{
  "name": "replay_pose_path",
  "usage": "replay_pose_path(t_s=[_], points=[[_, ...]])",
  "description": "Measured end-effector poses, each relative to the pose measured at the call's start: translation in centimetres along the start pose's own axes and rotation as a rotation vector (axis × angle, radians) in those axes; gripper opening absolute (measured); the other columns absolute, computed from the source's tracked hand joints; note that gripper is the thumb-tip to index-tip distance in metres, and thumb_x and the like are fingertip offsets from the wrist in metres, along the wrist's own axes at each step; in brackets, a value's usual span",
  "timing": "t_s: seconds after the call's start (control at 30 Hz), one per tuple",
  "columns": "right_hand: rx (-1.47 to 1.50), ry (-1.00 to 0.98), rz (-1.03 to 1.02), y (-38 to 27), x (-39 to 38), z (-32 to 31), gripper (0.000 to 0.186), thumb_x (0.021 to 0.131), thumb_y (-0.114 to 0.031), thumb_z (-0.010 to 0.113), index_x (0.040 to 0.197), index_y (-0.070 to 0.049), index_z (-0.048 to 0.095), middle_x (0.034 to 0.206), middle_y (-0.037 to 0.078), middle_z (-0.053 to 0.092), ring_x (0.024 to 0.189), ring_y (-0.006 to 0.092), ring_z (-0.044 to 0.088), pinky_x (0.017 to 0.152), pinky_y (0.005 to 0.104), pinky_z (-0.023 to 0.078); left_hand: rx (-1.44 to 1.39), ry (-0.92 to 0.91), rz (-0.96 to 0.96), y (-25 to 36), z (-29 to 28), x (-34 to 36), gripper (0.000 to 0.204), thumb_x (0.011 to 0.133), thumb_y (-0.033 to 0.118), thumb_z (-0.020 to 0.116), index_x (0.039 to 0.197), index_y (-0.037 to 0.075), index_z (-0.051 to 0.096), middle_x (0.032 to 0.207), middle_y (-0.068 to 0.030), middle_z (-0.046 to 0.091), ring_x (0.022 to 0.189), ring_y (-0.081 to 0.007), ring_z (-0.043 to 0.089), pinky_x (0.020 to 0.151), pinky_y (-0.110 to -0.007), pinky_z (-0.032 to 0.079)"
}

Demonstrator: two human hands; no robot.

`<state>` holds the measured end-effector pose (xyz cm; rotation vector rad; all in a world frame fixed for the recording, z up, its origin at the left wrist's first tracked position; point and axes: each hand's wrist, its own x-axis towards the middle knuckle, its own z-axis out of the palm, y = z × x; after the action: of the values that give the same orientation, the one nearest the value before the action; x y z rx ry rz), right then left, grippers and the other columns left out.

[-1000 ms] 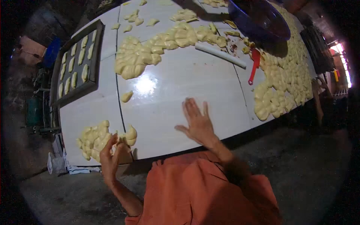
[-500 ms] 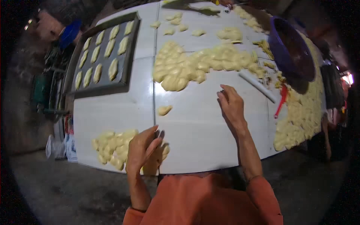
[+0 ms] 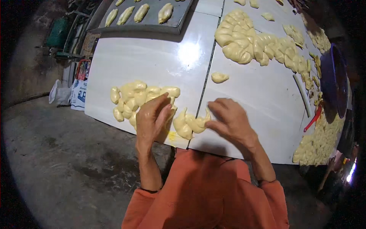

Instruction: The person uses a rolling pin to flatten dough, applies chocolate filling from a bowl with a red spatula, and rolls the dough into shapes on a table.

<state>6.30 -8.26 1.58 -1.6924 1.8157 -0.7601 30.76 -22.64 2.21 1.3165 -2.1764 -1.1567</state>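
Near the table's front edge, my right hand (image 3: 233,123) reaches in from the right. Its thumb and fingers are apart around the raised tip of a soft, pale yellow dough piece (image 3: 196,123), and the thumb appears to touch it. A second dough piece (image 3: 183,125) lies against this one. My left hand (image 3: 151,119) hovers by the right side of a pile of glossy dough pieces (image 3: 131,97), thumb and fingers apart, nothing seen between them; it hides part of the pile. One lone dough piece (image 3: 219,78) lies farther back.
A metal tray (image 3: 177,27) with shaped dough stands at the far left. A large dough mass (image 3: 238,38) spreads at the back. Along the right are a pale rod (image 3: 302,95), a red-handled tool (image 3: 313,120), a purple basin (image 3: 333,82) and many dough pieces (image 3: 320,143).
My view has shifted toward the table's front left. My right hand has come down and left to the dough pieces at the front edge. My left hand stays near the pile, thumb and fingers still apart.
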Motion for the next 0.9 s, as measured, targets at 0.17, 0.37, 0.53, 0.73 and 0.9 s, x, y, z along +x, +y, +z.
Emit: replay_pose_path(t_s=[0.17, 0.37, 0.53, 0.73, 0.9], points=[[-0.148, -0.042, -0.212, -0.4, -0.8, 2.8, 0.048, 0.081, -0.031, 0.080, 0.119, -0.006, 0.064, 0.119, 0.016, 0.064, 0.115, 0.0367, 0.061, 0.100, 0.0495, 0.046, 0.143, -0.064, 0.290, 1.0, 1.0, -1.0, 0.043, 0.088, 0.023, 0.078, 0.127, 0.006, 0.071, 0.123, -0.0163, 0.072, 0.115, -0.0332, 0.067, 0.099, -0.044, 0.046], [0.653, -0.058, 0.339, 0.7, -1.9, 1.6, 0.029, 0.087, -0.012, 0.064, 0.115, -0.005, 0.062, 0.107, 0.013, 0.065, 0.098, 0.0269, 0.064, 0.087, 0.0382, 0.052, 0.278, -0.205, 0.429, 1.1, 4.6, -3.1, 0.063, 0.078, 0.045, 0.083, 0.129, 0.011, 0.067, 0.136, -0.0116, 0.063, 0.129, -0.0320, 0.058, 0.110, -0.053, 0.034], [1.088, -0.010, 0.574, -1.0, -0.8, 0.8, 0.027, 0.093, -0.009, 0.058, 0.118, 0.000, 0.059, 0.102, 0.007, 0.061, 0.085, 0.0145, 0.060, 0.073, 0.0279, 0.051, 0.272, -0.179, 0.407, 1.9, 7.2, -3.3, 0.044, 0.087, 0.040, 0.077, 0.117, 0.009, 0.069, 0.114, -0.0070, 0.069, 0.117, -0.0270, 0.062, 0.108, -0.055, 0.033], [0.935, -0.089, 0.516, 0.4, -2.1, 1.5, 0.019, 0.097, -0.012, 0.068, 0.112, -0.002, 0.062, 0.091, 0.001, 0.060, 0.079, 0.0077, 0.058, 0.068, 0.0227, 0.050, 0.173, -0.110, 0.366, 2.7, 7.6, -3.4, 0.039, 0.088, 0.033, 0.077, 0.118, 0.009, 0.070, 0.095, -0.0084, 0.070, 0.097, -0.0293, 0.066, 0.104, -0.053, 0.035], [0.936, -0.012, 0.443, 0.2, -2.0, 0.8, 0.016, 0.094, -0.011, 0.070, 0.107, -0.002, 0.064, 0.090, 0.002, 0.062, 0.080, 0.0094, 0.059, 0.069, 0.0234, 0.050, 0.246, -0.138, 0.375, 3.9, 9.3, -3.3, 0.037, 0.086, 0.030, 0.078, 0.118, 0.013, 0.073, 0.090, -0.0066, 0.069, 0.093, -0.0269, 0.066, 0.104, -0.053, 0.037]])
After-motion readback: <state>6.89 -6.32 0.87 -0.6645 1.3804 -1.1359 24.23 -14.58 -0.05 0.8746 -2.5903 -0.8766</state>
